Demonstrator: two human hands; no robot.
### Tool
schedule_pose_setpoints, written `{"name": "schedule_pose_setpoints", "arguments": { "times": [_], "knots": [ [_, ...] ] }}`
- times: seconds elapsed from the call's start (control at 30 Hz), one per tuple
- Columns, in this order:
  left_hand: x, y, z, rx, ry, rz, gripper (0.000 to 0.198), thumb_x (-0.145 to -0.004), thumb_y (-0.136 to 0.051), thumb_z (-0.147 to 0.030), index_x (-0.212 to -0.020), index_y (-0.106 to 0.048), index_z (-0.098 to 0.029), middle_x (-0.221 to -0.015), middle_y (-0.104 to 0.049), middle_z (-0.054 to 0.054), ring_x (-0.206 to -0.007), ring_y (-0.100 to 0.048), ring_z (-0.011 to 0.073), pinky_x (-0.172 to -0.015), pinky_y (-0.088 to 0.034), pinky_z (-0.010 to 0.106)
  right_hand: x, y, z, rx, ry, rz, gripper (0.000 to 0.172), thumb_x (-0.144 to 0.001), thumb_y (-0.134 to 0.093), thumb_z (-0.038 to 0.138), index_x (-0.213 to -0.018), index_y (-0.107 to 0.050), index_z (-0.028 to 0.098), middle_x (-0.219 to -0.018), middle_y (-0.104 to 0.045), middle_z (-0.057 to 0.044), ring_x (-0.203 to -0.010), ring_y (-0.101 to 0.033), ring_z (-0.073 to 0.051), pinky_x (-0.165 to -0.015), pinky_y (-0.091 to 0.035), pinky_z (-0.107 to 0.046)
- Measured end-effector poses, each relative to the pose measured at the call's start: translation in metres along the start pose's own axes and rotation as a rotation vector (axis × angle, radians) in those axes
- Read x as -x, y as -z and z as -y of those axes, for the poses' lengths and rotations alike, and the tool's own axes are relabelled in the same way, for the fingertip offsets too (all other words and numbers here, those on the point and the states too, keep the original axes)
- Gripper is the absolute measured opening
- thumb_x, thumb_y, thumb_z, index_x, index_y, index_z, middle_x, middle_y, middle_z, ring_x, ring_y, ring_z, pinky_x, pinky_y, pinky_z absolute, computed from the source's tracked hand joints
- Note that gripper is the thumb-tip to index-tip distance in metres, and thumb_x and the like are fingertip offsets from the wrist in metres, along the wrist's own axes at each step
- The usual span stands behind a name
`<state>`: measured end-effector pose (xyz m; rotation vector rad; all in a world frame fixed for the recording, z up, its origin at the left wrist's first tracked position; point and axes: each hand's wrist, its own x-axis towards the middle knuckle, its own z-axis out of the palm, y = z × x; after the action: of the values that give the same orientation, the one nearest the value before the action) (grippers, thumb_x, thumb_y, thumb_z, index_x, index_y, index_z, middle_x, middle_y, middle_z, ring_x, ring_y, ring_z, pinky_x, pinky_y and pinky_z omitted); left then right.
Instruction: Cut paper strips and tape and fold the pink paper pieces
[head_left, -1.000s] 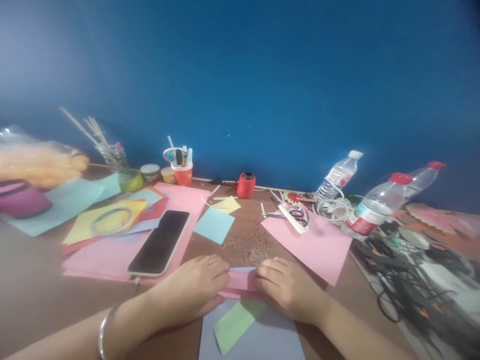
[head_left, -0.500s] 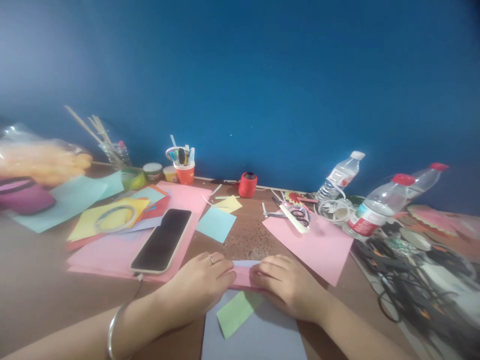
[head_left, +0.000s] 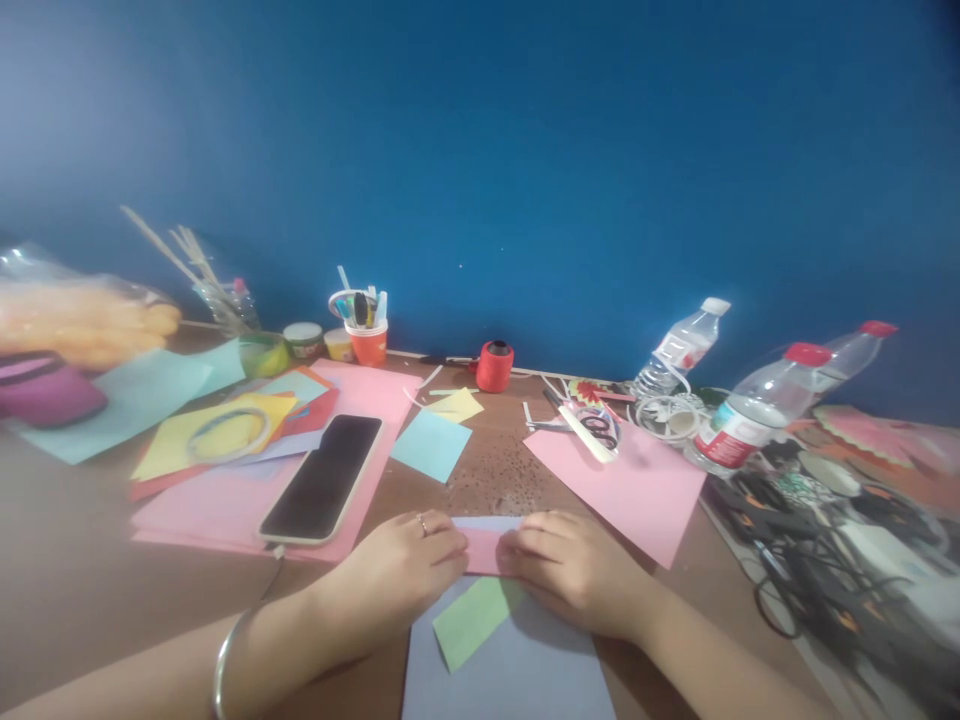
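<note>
My left hand [head_left: 409, 565], with a ring and a bracelet, has its fingers curled over the left end of a folded pink paper strip [head_left: 482, 551]. The strip's right end is under the bent fingers of my right hand [head_left: 574, 570]. Both hands press the strip down on a grey-blue sheet [head_left: 525, 660], whose far edge shows beyond it. My thumbs are mostly hidden. Nearer to me, a green paper piece [head_left: 474, 622] lies slanted on the same sheet.
Left are a phone [head_left: 324, 480] on pink sheets, coloured papers and a tape ring [head_left: 229, 436]. Ahead stand a pen cup [head_left: 368, 344] and a red object [head_left: 495, 368]. Right are scissors [head_left: 600, 430] on pink paper [head_left: 637, 490], bottles [head_left: 757, 415] and tangled cables [head_left: 817, 560].
My left hand has shifted slightly left along the strip, so more pink shows between the hands. My right hand has hardly moved.
</note>
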<state>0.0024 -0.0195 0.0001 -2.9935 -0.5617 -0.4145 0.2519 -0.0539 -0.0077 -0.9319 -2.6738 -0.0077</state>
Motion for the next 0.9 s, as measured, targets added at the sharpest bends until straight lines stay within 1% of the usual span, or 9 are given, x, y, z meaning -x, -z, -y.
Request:
{"name": "schedule_pose_setpoints", "arguments": {
  "times": [0.1, 0.23, 0.37, 0.63, 0.77, 0.9],
  "knots": [
    [0.0, 0.001, -0.001, -0.001, -0.003, -0.035, 0.02, -0.084, -0.042, -0.008, -0.09, -0.059, -0.018, -0.086, -0.063, 0.006, -0.089, -0.056, 0.0183, -0.074, -0.048, 0.029, 0.0, 0.001, 0.0, 0.006, 0.016, -0.02, 0.021, -0.089, -0.047, 0.019, -0.104, -0.061, 0.022, -0.098, -0.065, -0.005, -0.092, -0.054, -0.019, -0.073, -0.041, -0.033],
    [0.0, -0.003, -0.001, -0.027, -0.017, -0.049, 0.02, -0.084, -0.042, -0.008, -0.087, -0.059, -0.018, -0.084, -0.063, 0.006, -0.088, -0.056, 0.0183, -0.075, -0.048, 0.029, 0.0, 0.0, -0.001, -0.005, 0.013, -0.024, 0.019, -0.09, -0.047, 0.019, -0.099, -0.063, 0.023, -0.097, -0.064, -0.005, -0.093, -0.054, -0.018, -0.074, -0.04, -0.032],
    [0.002, -0.008, 0.001, -0.062, -0.039, -0.058, 0.019, -0.084, -0.043, -0.008, -0.086, -0.059, -0.017, -0.084, -0.062, 0.005, -0.088, -0.056, 0.0182, -0.074, -0.048, 0.029, 0.002, -0.002, -0.004, -0.053, 0.003, -0.008, 0.02, -0.089, -0.048, 0.021, -0.102, -0.063, 0.024, -0.097, -0.064, -0.005, -0.093, -0.053, -0.019, -0.075, -0.041, -0.033],
    [0.003, -0.007, 0.0, -0.071, -0.03, -0.029, 0.019, -0.083, -0.044, -0.008, -0.087, -0.06, -0.018, -0.083, -0.062, 0.005, -0.09, -0.055, 0.0185, -0.078, -0.048, 0.03, 0.006, -0.004, -0.012, -0.246, 0.007, 0.018, 0.026, -0.086, -0.05, 0.02, -0.11, -0.061, 0.02, -0.112, -0.061, -0.007, -0.1, -0.05, -0.022, -0.084, -0.042, -0.038],
    [0.002, -0.008, 0.0, -0.071, -0.031, -0.014, 0.019, -0.083, -0.044, -0.008, -0.085, -0.06, -0.018, -0.081, -0.062, 0.005, -0.088, -0.055, 0.0183, -0.078, -0.048, 0.03, 0.005, 0.0, -0.013, -0.355, 0.004, 0.026, 0.027, -0.087, -0.048, 0.017, -0.11, -0.061, 0.018, -0.112, -0.062, -0.007, -0.101, -0.05, -0.021, -0.086, -0.043, -0.037],
    [0.001, -0.009, 0.002, -0.056, -0.051, -0.007, 0.021, -0.082, -0.044, -0.007, -0.079, -0.061, -0.018, -0.078, -0.062, 0.004, -0.086, -0.055, 0.0175, -0.079, -0.048, 0.03, 0.004, 0.004, -0.015, -0.476, -0.032, 0.031, 0.027, -0.09, -0.044, 0.017, -0.111, -0.061, 0.017, -0.11, -0.064, -0.006, -0.102, -0.051, -0.019, -0.088, -0.043, -0.035]
  ]
}}
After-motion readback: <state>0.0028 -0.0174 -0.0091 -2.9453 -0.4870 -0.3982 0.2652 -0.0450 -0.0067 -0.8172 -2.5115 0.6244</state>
